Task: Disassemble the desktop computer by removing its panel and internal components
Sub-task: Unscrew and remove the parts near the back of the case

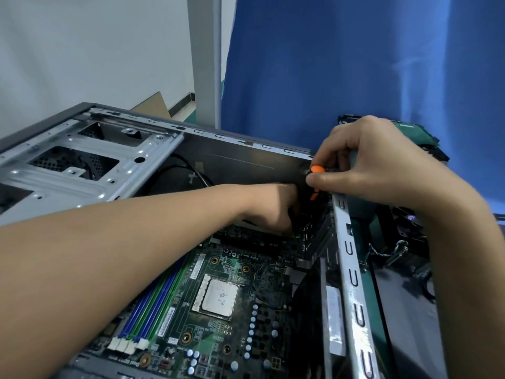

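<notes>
The right hand point(382, 165) pinches the screwdriver point(315, 170) at the case point(246, 158) far right corner; the left hand point(270, 206) curls, grip hidden. The circuit board point(216, 328) seems stiff, fragile: hold edges.

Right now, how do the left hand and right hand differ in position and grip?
The left hand reaches down inside the case, above the motherboard; the right hand sits higher, at the case's rim. The right hand grips an orange-and-black screwdriver; what the left hand's curled fingers hold is hidden. Both are bare and meet at the same corner.
</notes>
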